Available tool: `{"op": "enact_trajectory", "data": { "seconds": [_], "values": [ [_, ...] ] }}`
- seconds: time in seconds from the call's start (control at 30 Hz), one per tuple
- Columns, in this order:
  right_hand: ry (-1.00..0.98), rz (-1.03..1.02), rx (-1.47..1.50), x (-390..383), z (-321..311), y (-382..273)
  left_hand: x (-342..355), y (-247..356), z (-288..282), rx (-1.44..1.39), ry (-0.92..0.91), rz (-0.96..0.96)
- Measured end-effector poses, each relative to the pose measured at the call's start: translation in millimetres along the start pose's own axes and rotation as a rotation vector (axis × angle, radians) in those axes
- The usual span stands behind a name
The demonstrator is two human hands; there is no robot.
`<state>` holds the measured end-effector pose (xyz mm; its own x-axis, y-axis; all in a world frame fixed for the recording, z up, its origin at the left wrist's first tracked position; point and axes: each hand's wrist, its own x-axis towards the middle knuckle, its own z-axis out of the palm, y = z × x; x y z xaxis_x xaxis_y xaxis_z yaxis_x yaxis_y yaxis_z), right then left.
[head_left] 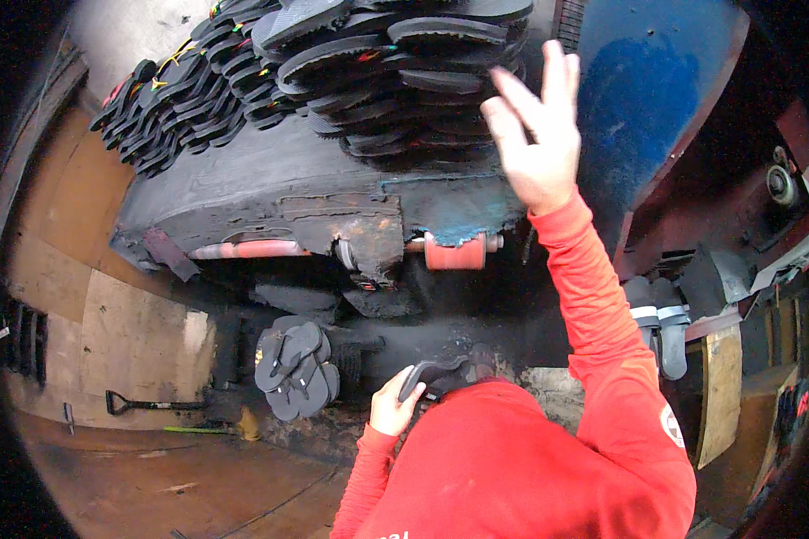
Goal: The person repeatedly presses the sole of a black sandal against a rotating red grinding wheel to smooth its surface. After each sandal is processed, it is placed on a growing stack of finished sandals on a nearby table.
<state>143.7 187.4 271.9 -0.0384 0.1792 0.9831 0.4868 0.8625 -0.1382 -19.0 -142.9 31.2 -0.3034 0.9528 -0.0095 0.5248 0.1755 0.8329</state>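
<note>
My left hand [391, 409] is close to my body, its fingers closed around the edge of a black flip-flop [442, 372]. The flip-flop is partly hidden by my red top, and its strap cannot be made out. Raised and stretched far forward, my right hand [539, 135] has its fingers spread with nothing in them. It is beside the right end of a tall stack of black flip-flops [404, 81] on a dusty machine top. Below that hand, a red sanding roller [455, 252] sticks out from the machine's front edge, touched by neither hand.
More black flip-flops with coloured straps [198, 90] lie in rows at the far left. A second red roller [247, 249] is further left on the machine. Dark flip-flops [298, 366] are piled below it. A blue panel [643, 99] and grey sandals [671, 337] stand at the right.
</note>
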Motion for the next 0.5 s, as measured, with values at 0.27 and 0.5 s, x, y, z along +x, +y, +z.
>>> {"op": "enact_trajectory", "data": {
  "seconds": [0.27, 0.5],
  "values": [
    [-0.277, 0.131, -0.238, 18.6, -23.9, -0.2, -2.9, -13.3, -0.6, 0.008, -0.022, -0.015],
    [-0.498, 0.523, 0.438, -92.3, -32.8, -65.7, 16.1, -12.3, 8.2, -0.061, 0.032, -0.002]
  ]
}}
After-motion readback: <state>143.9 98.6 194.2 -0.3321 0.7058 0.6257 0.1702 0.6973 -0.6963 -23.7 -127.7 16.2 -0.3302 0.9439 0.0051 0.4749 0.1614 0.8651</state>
